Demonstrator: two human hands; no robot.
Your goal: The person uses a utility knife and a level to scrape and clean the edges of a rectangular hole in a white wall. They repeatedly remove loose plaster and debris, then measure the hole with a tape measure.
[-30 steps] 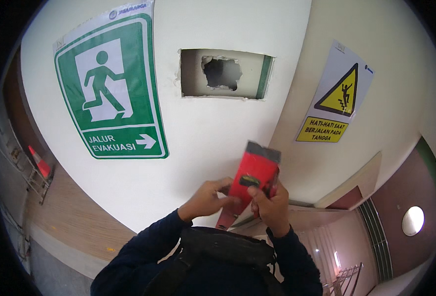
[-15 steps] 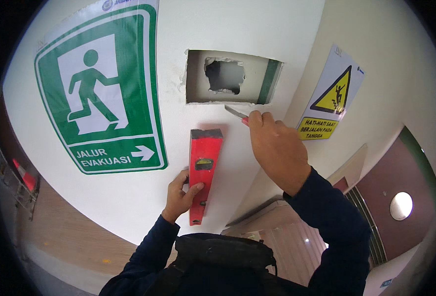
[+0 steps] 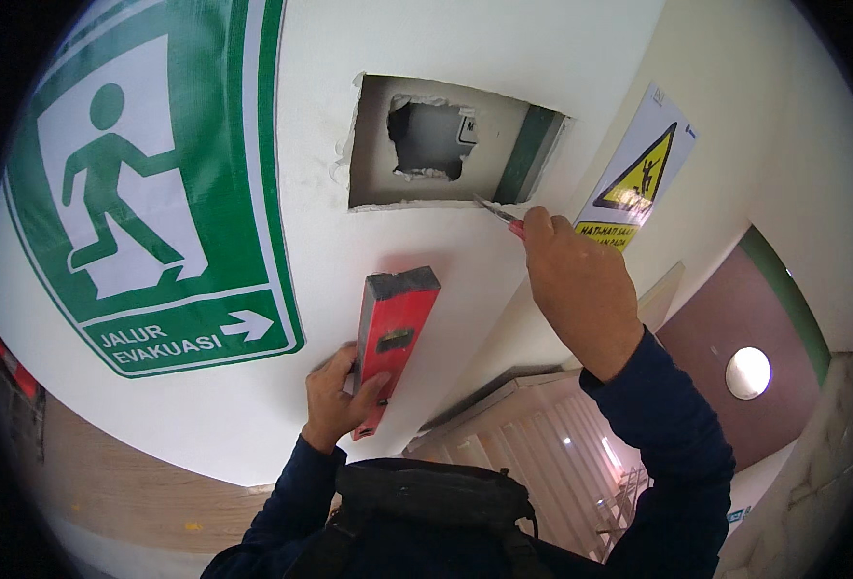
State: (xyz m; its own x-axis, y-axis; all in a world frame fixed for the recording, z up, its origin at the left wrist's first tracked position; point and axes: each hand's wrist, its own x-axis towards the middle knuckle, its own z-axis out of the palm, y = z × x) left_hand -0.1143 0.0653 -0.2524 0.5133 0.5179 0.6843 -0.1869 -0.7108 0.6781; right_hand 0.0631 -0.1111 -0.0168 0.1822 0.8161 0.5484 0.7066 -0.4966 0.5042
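Just below the rectangular cut-out with chipped plaster edges in the smooth white wall, a red, box-shaped spirit level with a dark end cap stands tilted, its top leaning right. It looks stiff and probably fairly light if hollow; its smooth faces could slip, and the small vial window is likely its fragile spot, so the plain sides are the better hold. The left hand closes around its lower part, thumb across the front, fingers at the left side. Whether the level touches the wall, I cannot tell.

The right hand is curled tightly on a slim, red-handled knife with a thin metal blade, its tip at the cut-out's lower edge; contact is unclear. The blade seems rigid and sharp, so the handle is the place to grip.
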